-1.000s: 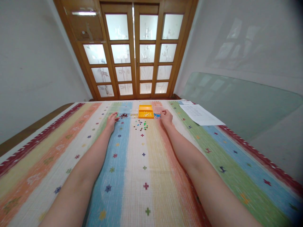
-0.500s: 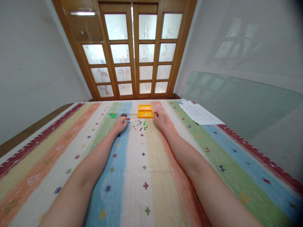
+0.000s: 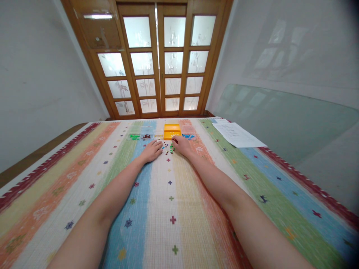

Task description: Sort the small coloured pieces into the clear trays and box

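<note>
My left hand lies on the cloth with its fingers stretched out, at the left edge of a scatter of tiny green, dark and blue pieces. Right of the scatter, my right hand has thumb and fingertips pinched together in front of an orange-yellow box; whatever is between them is too small to name. Pale bits lie in the box's front part. Clear boxes flank it: one holds green pieces, one dark red pieces, and one on the right blue pieces.
A striped, patterned tablecloth covers the table. Printed paper lies toward the back right. Walls stand on both sides, and wooden glass-paned doors are beyond the far edge.
My right hand has moved left and nearer, from beside the orange-yellow box to the scatter, uncovering the blue pieces. My left hand has shifted right and nearer, to the scatter's left edge.
</note>
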A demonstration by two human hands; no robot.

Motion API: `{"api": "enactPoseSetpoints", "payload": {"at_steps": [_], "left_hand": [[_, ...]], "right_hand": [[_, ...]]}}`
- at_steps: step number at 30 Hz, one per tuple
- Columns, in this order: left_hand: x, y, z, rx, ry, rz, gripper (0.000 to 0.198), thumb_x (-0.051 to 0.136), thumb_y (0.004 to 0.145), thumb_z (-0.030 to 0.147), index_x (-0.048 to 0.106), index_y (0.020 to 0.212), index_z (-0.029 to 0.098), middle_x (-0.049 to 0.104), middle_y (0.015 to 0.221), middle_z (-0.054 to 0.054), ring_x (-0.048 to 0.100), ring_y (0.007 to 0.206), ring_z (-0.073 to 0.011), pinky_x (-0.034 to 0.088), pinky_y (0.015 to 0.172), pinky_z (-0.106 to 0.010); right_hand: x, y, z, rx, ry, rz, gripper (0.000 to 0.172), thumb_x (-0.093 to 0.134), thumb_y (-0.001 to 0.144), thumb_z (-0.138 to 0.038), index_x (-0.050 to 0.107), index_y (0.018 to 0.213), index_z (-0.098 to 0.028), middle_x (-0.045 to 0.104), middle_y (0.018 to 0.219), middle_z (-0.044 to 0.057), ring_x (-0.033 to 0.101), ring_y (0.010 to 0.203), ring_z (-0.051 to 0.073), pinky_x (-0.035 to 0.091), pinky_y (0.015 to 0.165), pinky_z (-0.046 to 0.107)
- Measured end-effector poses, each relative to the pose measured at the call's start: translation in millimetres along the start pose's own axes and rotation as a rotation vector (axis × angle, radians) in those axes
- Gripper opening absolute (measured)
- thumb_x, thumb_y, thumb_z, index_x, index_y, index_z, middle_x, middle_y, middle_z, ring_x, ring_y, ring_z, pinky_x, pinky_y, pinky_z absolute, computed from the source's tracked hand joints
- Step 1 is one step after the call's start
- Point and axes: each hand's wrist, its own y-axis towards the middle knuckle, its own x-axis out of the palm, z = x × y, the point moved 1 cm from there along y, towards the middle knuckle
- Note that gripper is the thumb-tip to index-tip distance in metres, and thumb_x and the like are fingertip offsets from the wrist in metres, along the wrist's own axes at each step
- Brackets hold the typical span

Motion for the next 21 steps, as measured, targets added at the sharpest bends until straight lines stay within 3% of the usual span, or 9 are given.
{"api": "enactPoseSetpoints", "payload": {"at_steps": [10, 21], "left_hand": [[6.1, 1.1, -8.0, 0.022, 0.030, 0.015, 0.050, 0.030, 0.112, 0.039, 0.065, 0.142, 0.019, 0.062, 0.151, -0.009, 0.050, 0.145, -0.0247, 0.030, 0.130, -0.045], [1.9, 7.5, -7.8, 0.083, -0.025, -0.010, 0.048, 0.031, 0.110, 0.034, 0.064, 0.141, 0.018, 0.061, 0.152, -0.010, 0.047, 0.147, -0.0235, 0.023, 0.133, -0.045]], "right_hand": [[10.2, -5.3, -15.4, -0.372, 0.104, -0.077, 0.021, 0.062, 0.102, -0.025, 0.081, 0.106, -0.019, 0.077, 0.109, 0.011, 0.065, 0.105, 0.023, 0.047, 0.098, 0.036], [2.8, -7.6, -24.3, -0.370, 0.168, -0.209, 0.024, 0.060, 0.097, -0.021, 0.084, 0.100, -0.023, 0.080, 0.111, 0.005, 0.069, 0.106, 0.022, 0.047, 0.104, 0.035]]}}
